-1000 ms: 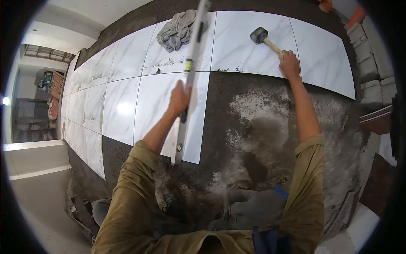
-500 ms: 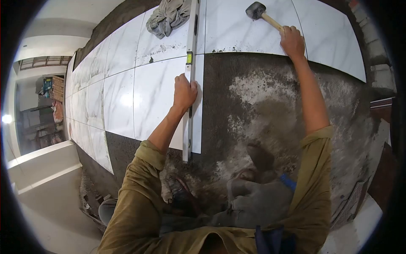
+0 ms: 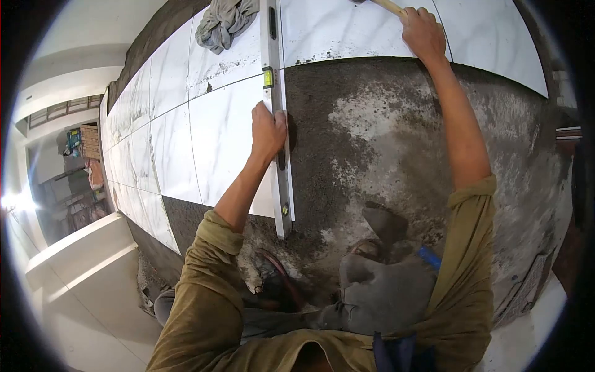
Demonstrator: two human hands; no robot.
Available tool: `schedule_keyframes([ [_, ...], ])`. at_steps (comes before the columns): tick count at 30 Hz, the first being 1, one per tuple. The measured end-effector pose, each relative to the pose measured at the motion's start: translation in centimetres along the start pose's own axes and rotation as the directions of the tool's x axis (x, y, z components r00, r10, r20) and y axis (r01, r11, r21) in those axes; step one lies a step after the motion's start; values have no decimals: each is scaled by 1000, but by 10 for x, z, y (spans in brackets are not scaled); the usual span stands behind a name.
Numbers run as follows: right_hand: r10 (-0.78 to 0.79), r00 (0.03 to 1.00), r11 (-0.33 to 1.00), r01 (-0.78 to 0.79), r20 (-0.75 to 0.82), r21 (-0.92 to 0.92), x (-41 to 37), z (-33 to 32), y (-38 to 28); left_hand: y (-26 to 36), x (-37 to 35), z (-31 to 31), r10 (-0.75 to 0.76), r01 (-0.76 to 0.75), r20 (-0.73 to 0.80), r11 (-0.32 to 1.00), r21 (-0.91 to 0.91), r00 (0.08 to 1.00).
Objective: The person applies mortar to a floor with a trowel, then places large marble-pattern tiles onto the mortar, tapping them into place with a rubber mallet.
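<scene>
My left hand point(image 3: 269, 131) is closed around a long silver spirit level point(image 3: 269, 46) with a yellow-green vial. The level lies lengthwise along the right edge of a white, grey-veined floor tile point(image 3: 226, 146), its near end jutting past the tile. Up at the top right, my right hand point(image 3: 424, 34) grips the wooden handle of a mallet point(image 3: 390, 7) above another white tile point(image 3: 347, 34). Only a sliver of the mallet's dark head shows at the frame's top edge. A crumpled grey cloth point(image 3: 224, 26) rests on the tiles left of the level.
Rough grey-brown mortar point(image 3: 316, 130) covers the floor right of the level. My bent knee in grey trousers point(image 3: 384, 294) is at the bottom centre. A low white ledge point(image 3: 87, 260) stands at left, with dark crumbs scattered over the tiles near the cloth.
The view has shifted and turned slightly. The mallet's head has moved up, almost out of the frame. My left hand keeps its hold on the spirit level.
</scene>
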State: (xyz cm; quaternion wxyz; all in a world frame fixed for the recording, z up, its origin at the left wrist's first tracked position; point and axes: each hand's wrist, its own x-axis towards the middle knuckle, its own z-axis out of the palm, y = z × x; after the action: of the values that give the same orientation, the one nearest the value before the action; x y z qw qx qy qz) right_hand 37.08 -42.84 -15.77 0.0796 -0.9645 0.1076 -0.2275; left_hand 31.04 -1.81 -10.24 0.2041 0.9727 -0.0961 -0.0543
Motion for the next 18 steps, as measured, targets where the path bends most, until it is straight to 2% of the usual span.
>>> schedule_keyframes([
  [3, 35, 999, 999, -35, 9, 6, 0, 0, -2, -4, 12, -4, -52, 52, 48, 999, -2, 998],
  [5, -27, 997, 999, 25, -72, -35, 1, 5, 2, -8, 20, -5, -59, 59, 77, 998, 3, 995],
  [7, -12, 996, 999, 9, -88, -31, 2, 5, 0, -12, 26, -7, 62, -59, 46, 996, -69, 997],
  [8, -3, 997, 1000, 2, -80, -24, 0, 5, 0, -14, 34, -8, 72, -69, 48, 995, -67, 996],
  [10, -10, 997, 1000, 9, -78, -9, -1, 5, 1, -15, 47, -12, 127, -145, -100, 968, -205, 987],
  [12, -25, 997, 999, 22, -78, -41, 0, 4, 1, -8, 66, -19, 148, -176, -126, 952, -251, 981],
  [14, -22, 997, 999, 19, -77, -42, 0, 5, 2, 8, 80, -34, 82, -22, 144, 926, -378, 986],
  [15, -17, 997, 999, 14, -78, -43, 0, 4, 1, 5, 85, -33, 88, -51, 130, 963, -266, 988],
  [16, -19, 997, 999, 16, -77, -40, 1, 5, -1, 1, 85, -33, 85, -48, 129, 963, -265, 988],
  [18, 13, 1000, 999, -14, -2, -45, 2, 5, 0, -1, 78, -29, 84, -67, 150, 991, -116, 985],
])
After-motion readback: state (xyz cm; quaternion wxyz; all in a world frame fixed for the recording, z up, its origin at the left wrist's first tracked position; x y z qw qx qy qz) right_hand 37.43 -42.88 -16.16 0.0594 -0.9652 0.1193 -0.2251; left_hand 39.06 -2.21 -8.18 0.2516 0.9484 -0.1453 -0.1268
